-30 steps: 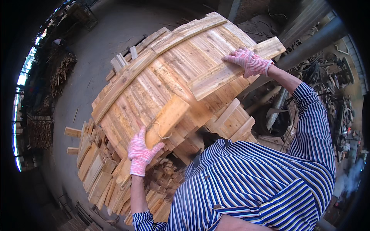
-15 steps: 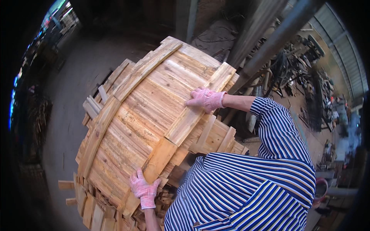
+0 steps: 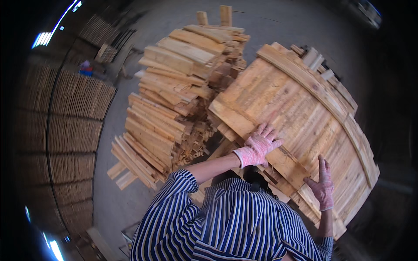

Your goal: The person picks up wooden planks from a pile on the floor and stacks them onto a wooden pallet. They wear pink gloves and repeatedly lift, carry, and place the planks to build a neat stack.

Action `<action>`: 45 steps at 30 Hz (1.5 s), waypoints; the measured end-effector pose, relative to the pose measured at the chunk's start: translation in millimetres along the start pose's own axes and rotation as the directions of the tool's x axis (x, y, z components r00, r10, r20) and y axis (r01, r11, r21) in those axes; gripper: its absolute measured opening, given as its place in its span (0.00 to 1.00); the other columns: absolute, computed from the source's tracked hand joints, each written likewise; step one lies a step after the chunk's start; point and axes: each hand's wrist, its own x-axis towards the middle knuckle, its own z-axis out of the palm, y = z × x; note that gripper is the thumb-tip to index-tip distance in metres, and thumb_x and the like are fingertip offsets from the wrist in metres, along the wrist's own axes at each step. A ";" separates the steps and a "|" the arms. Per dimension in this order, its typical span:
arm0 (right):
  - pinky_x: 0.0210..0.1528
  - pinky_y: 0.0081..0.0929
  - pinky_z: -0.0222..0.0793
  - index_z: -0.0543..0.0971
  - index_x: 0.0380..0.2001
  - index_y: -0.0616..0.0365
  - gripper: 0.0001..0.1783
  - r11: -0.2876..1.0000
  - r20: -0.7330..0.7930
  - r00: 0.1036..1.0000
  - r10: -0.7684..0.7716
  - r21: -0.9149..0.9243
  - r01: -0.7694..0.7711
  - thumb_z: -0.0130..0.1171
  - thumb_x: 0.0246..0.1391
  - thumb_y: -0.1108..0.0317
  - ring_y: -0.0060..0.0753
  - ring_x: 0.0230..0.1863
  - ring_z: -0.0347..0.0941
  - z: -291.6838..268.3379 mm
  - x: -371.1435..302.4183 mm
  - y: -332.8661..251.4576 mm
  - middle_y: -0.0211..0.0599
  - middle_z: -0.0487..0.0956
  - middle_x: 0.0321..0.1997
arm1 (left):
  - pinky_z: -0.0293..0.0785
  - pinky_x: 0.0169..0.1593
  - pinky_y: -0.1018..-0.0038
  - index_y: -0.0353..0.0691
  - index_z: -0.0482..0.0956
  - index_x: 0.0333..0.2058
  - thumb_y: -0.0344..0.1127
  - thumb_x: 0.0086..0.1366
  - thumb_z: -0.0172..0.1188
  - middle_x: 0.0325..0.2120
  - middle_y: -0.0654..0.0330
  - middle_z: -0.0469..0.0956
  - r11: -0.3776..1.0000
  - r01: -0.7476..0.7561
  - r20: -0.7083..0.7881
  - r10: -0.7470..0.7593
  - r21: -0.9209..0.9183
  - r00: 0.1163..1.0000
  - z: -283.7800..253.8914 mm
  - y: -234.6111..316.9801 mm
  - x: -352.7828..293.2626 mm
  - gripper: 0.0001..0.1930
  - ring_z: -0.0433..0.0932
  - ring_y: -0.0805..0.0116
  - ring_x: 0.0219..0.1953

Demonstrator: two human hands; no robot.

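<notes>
Your view has swung round since half a second ago: the pile of short boards (image 3: 161,108) has gone from the lower left to the upper left, your left hand (image 3: 258,147) has come in from the panel's left corner to the middle stretch of its near edge, and your right hand (image 3: 323,187) has left the top of the pale strip (image 3: 310,203) for the place where it meets the orange strip (image 3: 291,168).

The plank panel (image 3: 305,115) lies flat in front of you, face up, its left end beside the pile. Both strips run end to end along its near edge, while a long batten (image 3: 312,83) follows the far edge, crossing the planks, probably to tie them together.

Your left hand is spread wide, palm down, grasping nothing. The palm covers part of the orange strip and the fingertips reach past it onto the planks; laid flat like that, it likely steadies the strip against the panel. Your right hand is also open, thumb out toward the strips' meeting ends and forefinger pointing to the far edge. It has hold of nothing, and you cannot tell from here whether it touches the wood. Its thumb seems placed to feel or guide that joint.

Beyond the panel and pile, the grey floor (image 3: 114,198) runs to tall slat stacks (image 3: 72,130) at left.
</notes>
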 end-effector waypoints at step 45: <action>0.69 0.38 0.66 0.51 0.76 0.61 0.59 0.657 0.266 0.815 -0.515 0.733 0.176 0.72 0.54 0.44 0.45 0.70 0.67 188.6 117.5 -447.6 0.55 0.69 0.70 | 0.79 0.59 0.59 0.42 0.76 0.59 0.46 0.62 0.68 0.53 0.55 0.81 -0.505 -0.713 0.231 -0.861 -0.487 0.452 145.4 -393.7 -289.9 0.29 0.80 0.59 0.55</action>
